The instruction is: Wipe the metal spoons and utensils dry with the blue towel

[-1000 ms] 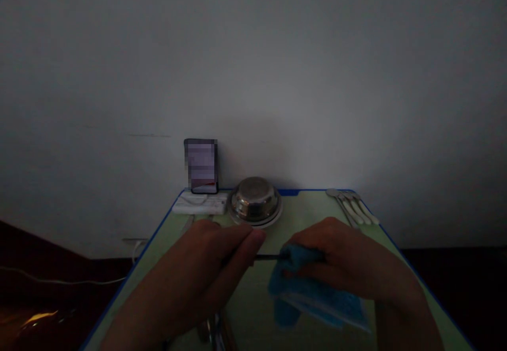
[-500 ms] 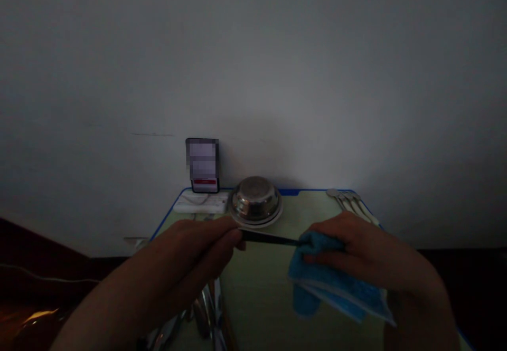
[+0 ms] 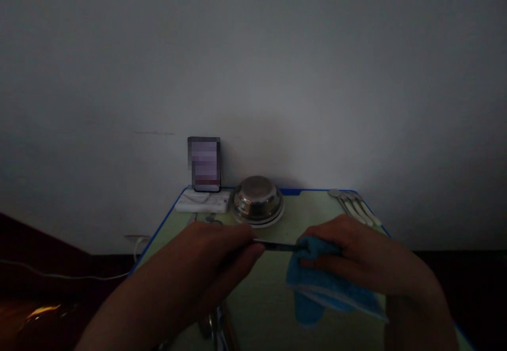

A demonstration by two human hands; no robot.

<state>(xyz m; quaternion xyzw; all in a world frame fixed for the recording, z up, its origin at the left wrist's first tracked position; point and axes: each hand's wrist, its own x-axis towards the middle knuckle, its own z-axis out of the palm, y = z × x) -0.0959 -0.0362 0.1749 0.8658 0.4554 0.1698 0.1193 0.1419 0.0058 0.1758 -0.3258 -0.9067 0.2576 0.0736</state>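
Shifted toward 3 o'clock, our left hand (image 3: 224, 256) pinches a utensil (image 3: 276, 245), likely stiff, best held by its ends; our right hand (image 3: 352, 253), cloth (image 3: 307, 277).

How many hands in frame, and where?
2: the left hand, left of centre, holding one end of a slim dark object; the right hand, right of centre, gripping a blue cloth at its other end. No other hand shows.
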